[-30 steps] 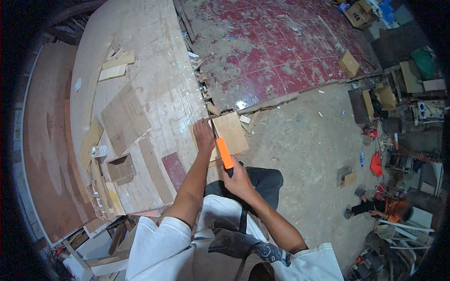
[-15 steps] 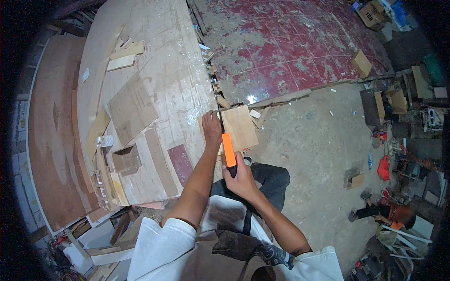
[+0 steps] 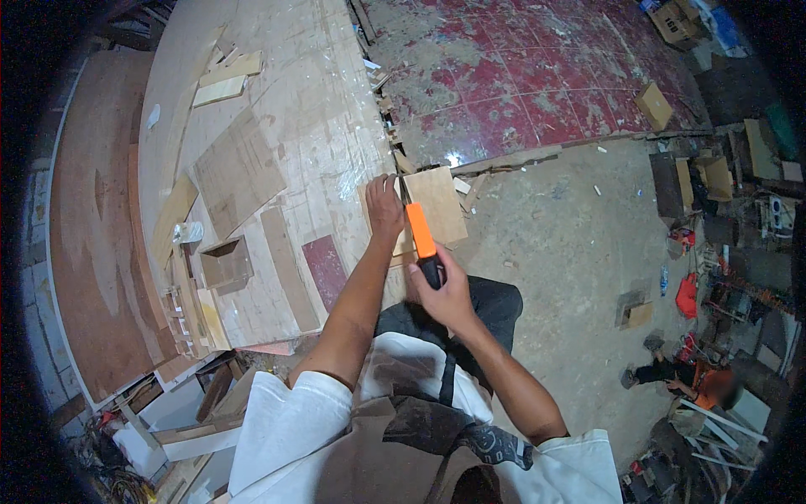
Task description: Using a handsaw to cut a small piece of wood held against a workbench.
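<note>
My right hand (image 3: 447, 296) is wrapped round the black grip of a handsaw with an orange body (image 3: 421, 231). Its thin dark blade (image 3: 403, 188) points away from me, along a square of light plywood (image 3: 438, 202) at the worktable's right edge. Part of the plywood reaches beyond that edge over the floor. My left hand (image 3: 384, 206) lies flat on the board just left of the blade, fingers stretched forward. How deep the blade sits in the wood cannot be made out.
On the worktable (image 3: 311, 118) lie a brown panel (image 3: 239, 172), a dark red piece (image 3: 325, 270), an open box (image 3: 227, 264) and a clear cup (image 3: 188, 233). Offcuts line its right edge. At lower right a person (image 3: 688, 378) sits among scraps.
My right hand and the saw have moved a little forward along the board. My left hand stays on the plywood. The whole view has shifted slightly.
</note>
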Available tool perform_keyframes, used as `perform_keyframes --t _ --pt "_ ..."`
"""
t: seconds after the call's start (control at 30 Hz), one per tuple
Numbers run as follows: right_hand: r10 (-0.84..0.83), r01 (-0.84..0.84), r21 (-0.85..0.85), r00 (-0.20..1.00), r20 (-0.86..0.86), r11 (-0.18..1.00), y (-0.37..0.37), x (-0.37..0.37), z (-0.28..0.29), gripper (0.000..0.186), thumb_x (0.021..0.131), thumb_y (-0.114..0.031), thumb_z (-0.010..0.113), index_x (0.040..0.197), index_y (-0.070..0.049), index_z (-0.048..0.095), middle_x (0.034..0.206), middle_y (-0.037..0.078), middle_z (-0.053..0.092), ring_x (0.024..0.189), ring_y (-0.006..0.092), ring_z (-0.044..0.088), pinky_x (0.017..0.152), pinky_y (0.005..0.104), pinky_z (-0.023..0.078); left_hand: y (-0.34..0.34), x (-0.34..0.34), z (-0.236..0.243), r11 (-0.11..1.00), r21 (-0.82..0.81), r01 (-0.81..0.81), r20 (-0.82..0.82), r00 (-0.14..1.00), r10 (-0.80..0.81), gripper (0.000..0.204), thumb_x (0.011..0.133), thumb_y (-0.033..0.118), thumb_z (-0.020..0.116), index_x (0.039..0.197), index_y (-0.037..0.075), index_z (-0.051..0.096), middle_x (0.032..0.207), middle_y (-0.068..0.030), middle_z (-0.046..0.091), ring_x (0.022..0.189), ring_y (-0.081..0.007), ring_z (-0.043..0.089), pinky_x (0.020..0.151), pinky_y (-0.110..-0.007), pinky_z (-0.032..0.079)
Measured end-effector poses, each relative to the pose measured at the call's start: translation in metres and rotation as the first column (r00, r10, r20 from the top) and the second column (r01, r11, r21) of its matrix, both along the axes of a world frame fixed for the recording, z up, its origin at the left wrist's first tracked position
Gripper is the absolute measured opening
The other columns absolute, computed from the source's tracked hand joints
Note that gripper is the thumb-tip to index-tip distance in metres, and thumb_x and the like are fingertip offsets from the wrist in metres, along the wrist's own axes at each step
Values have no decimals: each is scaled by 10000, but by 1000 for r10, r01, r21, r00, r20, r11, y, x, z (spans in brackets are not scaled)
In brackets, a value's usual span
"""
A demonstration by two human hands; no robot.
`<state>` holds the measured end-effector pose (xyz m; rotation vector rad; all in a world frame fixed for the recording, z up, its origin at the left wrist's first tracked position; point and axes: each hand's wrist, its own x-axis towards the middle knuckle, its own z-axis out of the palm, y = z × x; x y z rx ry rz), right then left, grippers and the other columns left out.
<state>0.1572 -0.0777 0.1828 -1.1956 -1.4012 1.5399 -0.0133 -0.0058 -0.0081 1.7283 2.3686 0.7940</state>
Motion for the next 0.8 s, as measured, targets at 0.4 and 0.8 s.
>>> perform_keyframes --t 0.4,0.8 --pt "99 -364 -382 821 -562 849 50 21 12 494 851 -144 545 1296 37 429 972 100 564 687 157 576 640 274 483 2 4 7 1000 -7 -9 46 999 9 357 874 57 498 1222 25 570 1238 -163 542 1231 -340 463 1128 -468 294" --pt "92 -324 -361 842 -532 875 44 28 10 624 718 -29 545 1320 54 404 1024 125 565 753 176 583 687 293 496 3 5 6 997 -67 -31 19 999 33 357 860 46 508 1214 29 554 1201 -172 522 1207 -345 457 1116 -465 297"
